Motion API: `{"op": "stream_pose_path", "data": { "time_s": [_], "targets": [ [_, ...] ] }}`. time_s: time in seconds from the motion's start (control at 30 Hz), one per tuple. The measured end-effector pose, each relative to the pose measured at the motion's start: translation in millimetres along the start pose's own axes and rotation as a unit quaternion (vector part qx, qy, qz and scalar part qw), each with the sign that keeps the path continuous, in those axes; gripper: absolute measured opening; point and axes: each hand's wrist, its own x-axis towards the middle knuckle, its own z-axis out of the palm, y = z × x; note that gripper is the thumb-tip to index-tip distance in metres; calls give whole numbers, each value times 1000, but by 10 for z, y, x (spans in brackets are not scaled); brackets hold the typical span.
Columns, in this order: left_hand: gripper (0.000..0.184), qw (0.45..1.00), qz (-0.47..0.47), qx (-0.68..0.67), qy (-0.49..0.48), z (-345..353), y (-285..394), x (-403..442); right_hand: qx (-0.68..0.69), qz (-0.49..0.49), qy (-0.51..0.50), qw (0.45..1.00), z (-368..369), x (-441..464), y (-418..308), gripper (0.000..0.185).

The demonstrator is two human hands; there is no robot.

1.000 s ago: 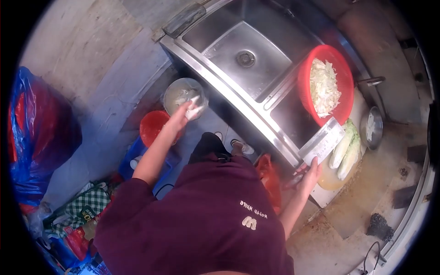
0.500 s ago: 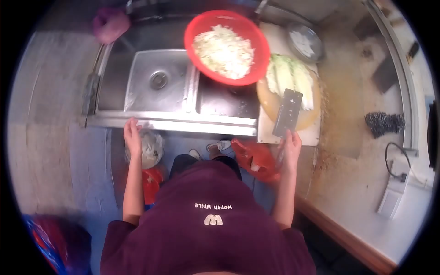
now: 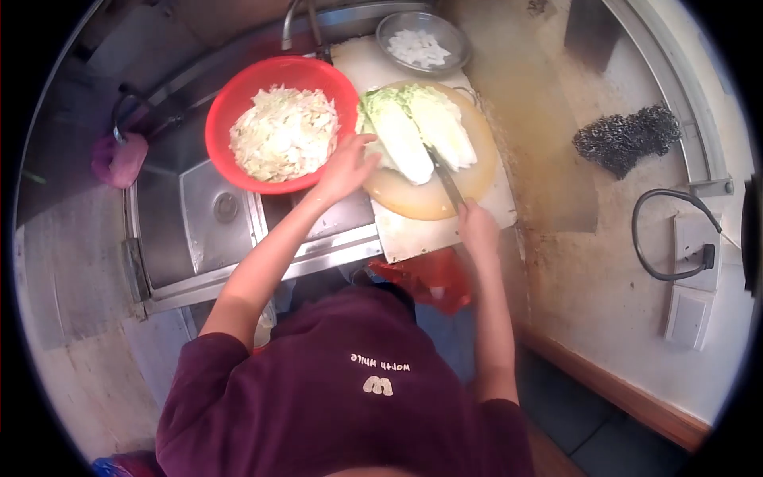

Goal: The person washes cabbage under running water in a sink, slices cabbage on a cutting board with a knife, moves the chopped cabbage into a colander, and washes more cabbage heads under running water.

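Two pieces of pale green cabbage (image 3: 401, 137) lie side by side on a round yellow cutting board (image 3: 413, 203). My right hand (image 3: 478, 225) is closed on the handle of a cleaver (image 3: 447, 182), whose blade stands nearly edge-on between and beside the cabbage pieces. With fingers apart and nothing held, my left hand (image 3: 350, 165) is at the board's left side, close to the cabbage. Just left of it, a red colander (image 3: 218, 131) holds chopped cabbage (image 3: 284, 133).
A steel sink (image 3: 203, 215) with a drain is at the left. Behind the board stands a metal bowl (image 3: 389, 57) of white pieces. A faucet (image 3: 288, 33) rises behind the colander. Dark steel wool (image 3: 628, 139) and a socket box (image 3: 690, 306) are at the right, a red bag (image 3: 437, 280) below.
The view has turned toward the board. My left hand has moved from beside the plastic-lined bin up to the cabbage. The cleaver in my right hand has moved onto the board and turned edge-on.
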Motion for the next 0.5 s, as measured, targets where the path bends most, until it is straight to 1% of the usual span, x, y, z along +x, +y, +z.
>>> {"op": "stream_pose_path", "data": {
  "time_s": [0.03,0.1,0.17,0.2,0.27,0.37,0.5],
  "targets": [
    [49,998,15,64,-19,147,-20,106,-19,-13,11,1000,-2,112,31,20],
    [59,994,-27,108,-11,387,-37,226,-55,-39,30,997,76,314,89,17],
    [70,989,-70,132,-15,518,-82,321,-44,-59,49,996,130,446,147,15],
    [71,986,-78,144,-15,535,-68,379,-40,-68,58,995,146,518,183,14],
    [71,981,-102,163,-14,576,-59,416,-52,-50,45,996,190,678,243,14],
    [74,986,-140,77,-40,521,22,480,-52,-24,35,998,233,796,186,13],
    [79,992,-127,2,14,746,-78,369,-49,5,32,998,206,856,39,17]
  ]
}}
